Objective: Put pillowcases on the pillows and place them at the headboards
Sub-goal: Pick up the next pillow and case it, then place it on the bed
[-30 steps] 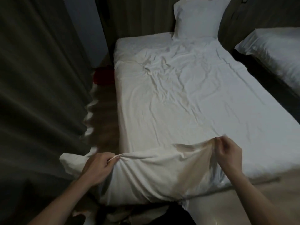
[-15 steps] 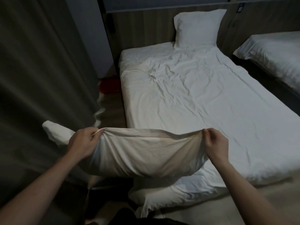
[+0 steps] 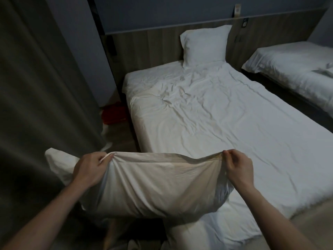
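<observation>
Both hands hold a pillowcase stretched out above the foot of the bed.

The left hand grips one top corner of the cream pillowcase and the right hand pinches the other; a pillow pokes out beyond the left hand. Past the hands lies the rumpled bed, with a second, cased pillow propped against the wooden headboard at the far end.
</observation>
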The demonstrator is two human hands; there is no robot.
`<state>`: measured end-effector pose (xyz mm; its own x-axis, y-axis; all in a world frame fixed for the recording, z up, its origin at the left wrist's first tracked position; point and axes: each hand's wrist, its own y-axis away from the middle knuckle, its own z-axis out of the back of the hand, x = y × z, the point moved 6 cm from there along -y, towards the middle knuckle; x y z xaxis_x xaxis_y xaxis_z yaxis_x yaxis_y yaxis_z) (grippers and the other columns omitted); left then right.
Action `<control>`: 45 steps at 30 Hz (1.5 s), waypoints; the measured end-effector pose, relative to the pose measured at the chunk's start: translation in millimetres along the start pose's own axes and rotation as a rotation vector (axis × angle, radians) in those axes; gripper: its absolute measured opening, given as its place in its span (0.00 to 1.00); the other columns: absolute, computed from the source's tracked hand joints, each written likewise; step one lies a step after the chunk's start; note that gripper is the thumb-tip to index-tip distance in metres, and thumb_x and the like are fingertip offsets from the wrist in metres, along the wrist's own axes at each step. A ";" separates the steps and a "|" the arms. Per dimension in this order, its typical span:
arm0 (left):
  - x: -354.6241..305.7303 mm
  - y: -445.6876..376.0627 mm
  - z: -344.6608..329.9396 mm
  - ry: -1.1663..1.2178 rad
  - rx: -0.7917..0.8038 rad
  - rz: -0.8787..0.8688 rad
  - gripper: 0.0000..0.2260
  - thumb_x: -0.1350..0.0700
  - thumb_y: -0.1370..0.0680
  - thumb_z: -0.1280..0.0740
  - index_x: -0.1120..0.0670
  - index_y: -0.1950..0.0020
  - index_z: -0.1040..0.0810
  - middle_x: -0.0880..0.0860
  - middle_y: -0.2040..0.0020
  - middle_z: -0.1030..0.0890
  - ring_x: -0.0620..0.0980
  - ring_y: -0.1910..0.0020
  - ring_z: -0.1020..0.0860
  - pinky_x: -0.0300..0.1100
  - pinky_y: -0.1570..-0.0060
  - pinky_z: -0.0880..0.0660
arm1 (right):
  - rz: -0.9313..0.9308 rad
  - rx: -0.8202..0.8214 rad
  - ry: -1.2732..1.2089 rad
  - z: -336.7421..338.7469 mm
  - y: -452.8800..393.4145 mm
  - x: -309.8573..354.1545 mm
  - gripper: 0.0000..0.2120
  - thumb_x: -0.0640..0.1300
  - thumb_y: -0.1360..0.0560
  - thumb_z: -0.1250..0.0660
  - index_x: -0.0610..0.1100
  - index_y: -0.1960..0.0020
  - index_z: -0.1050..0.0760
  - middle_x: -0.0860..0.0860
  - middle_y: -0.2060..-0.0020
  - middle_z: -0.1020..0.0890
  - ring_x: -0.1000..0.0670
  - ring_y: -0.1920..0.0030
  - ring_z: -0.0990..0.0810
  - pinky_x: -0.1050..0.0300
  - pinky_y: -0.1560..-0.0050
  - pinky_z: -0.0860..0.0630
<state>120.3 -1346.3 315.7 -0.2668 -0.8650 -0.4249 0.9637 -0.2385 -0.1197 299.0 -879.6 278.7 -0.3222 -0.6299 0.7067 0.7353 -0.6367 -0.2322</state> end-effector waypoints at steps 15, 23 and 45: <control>81.5 -163.6 35.0 0.063 0.023 -0.131 0.24 0.45 0.17 0.33 0.51 0.71 0.32 0.49 0.74 0.28 0.51 0.69 0.25 0.51 0.66 0.29 | -0.160 -0.133 -0.017 -91.3 -31.8 92.8 0.09 0.47 0.19 0.34 0.46 0.52 0.16 0.55 0.61 0.19 0.52 0.56 0.21 0.57 0.52 0.30; 78.2 -274.4 24.6 0.019 0.007 -0.124 0.25 0.41 0.20 0.37 0.55 0.71 0.34 0.51 0.73 0.27 0.53 0.69 0.25 0.49 0.68 0.31 | -0.156 -0.153 -0.042 -149.0 -133.1 101.8 0.10 0.49 0.19 0.34 0.47 0.53 0.16 0.54 0.63 0.18 0.52 0.58 0.20 0.57 0.55 0.30; 136.9 -588.5 39.7 0.063 -0.074 -0.032 0.24 0.39 0.23 0.40 0.56 0.70 0.33 0.52 0.72 0.27 0.58 0.67 0.25 0.52 0.63 0.28 | 0.002 -0.104 -0.073 -319.9 -460.8 231.8 0.09 0.48 0.19 0.33 0.47 0.52 0.15 0.52 0.63 0.18 0.51 0.62 0.22 0.57 0.56 0.29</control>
<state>-483.3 -1341.8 363.6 -0.2993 -0.8274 -0.4751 0.9525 -0.2302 -0.1992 -305.3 -874.5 335.8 -0.2742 -0.5995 0.7519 0.6684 -0.6809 -0.2992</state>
